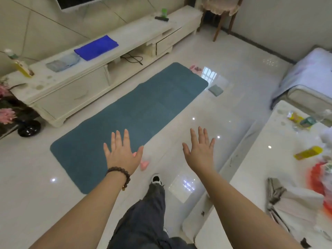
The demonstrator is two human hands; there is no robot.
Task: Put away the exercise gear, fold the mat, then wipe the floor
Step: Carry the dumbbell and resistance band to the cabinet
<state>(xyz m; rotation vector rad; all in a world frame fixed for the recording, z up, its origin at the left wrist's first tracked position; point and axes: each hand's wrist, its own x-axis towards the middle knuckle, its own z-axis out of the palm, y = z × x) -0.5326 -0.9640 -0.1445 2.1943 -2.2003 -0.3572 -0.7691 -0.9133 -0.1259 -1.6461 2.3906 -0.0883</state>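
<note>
Left grip (122, 151) and right grip (199, 151): fingers apart, holding nothing. Mat (129, 112) flat; pink gear (144, 164) at its 4 o'clock edge. Gear stage likely; next, reach down for it.

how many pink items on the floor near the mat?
2. One pink item lies at the near right edge of the mat, partly hidden by the left hand. Another pink item lies off the mat's far right corner. More may be hidden.
</note>
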